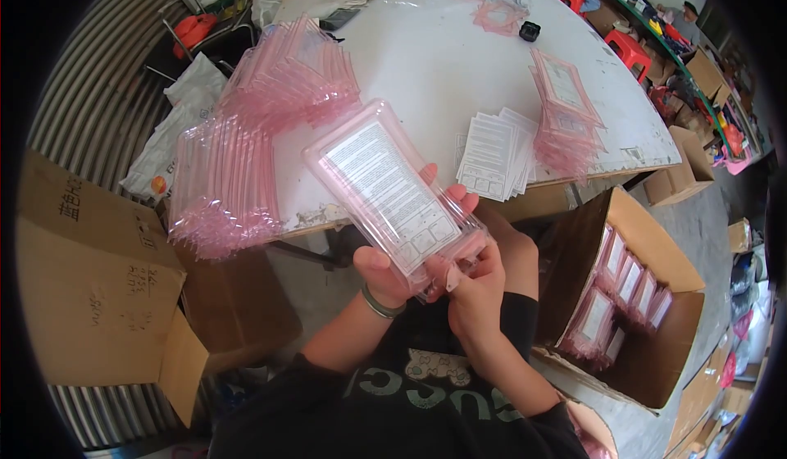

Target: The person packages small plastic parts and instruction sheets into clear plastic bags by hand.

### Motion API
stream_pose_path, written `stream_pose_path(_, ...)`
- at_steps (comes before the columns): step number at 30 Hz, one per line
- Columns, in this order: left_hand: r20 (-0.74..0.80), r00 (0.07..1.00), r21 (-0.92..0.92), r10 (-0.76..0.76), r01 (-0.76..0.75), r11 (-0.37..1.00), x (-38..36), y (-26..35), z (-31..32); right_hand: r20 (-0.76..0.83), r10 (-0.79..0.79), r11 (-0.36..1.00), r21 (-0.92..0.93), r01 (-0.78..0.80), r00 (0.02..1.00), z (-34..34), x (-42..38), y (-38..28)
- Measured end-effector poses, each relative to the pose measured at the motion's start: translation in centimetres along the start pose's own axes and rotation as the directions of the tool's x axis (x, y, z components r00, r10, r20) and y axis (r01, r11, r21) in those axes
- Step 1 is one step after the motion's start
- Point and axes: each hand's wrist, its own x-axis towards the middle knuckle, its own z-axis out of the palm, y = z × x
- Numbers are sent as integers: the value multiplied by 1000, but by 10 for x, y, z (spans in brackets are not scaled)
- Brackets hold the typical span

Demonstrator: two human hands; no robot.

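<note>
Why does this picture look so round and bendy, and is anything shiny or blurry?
In the head view, black corners surround a rounded picture, and the ribbed wall bows, probably from a wide lens; in the head view, white glints shine on the pink package and the pink stacks; in the head view, the faraway person looks small and soft.

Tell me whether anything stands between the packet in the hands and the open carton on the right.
The bare knee sits between the packet and the carton; above it nothing visible blocks the way, and the carton's top stands open.
</note>
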Motion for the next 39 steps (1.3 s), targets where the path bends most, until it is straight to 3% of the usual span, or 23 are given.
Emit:
stream_pose_path(4, 5, 1000, -20, -16, 16, 1000, -2, -6, 0, 3, 43, 994, -96, -43, 999, 2, 2, -8)
stream_pose_path(10, -13, 1000, 21, -7, 7, 1000, 1, 3, 7, 142, 86, 991, 88, -99, 986, -8, 1, -4)
stream_pose_path(13, -10, 1000, 57, -18, 19, 998, -1, 3, 7, 167, 25, 1000, 12, -28, 986, -11, 4, -2)
stream_pose_path(16, -32, 999, 95, -31, 34, 995, -3, 4, 9, 176, 103, 995, -30, -99, 979, -11, 4, -6)
stream_pose_path(22, -23, 999, 96, -39, 41, 995, -1, 4, 10, 147, 64, 998, 9, -66, 987, -11, 0, -3)
stream_pose_path(25, -16, 999, 100, -41, 42, 994, -1, 6, 7, 222, 64, 997, -56, -53, 973, -12, 0, -8)
stream_pose_path(28, -61, 997, 116, -46, 53, 992, -2, 5, 10, 155, 56, 992, -116, -38, 986, -3, 0, -10)
stream_pose_path(31, -84, 996, 127, -34, 44, 991, -2, 2, 10, 128, 15, 1000, -27, -11, 992, -6, -1, -4)
stream_pose_path(39, -80, 997, 108, -18, 27, 994, -1, 1, 5, 103, -3, 998, -63, 10, 995, -4, 3, 2)
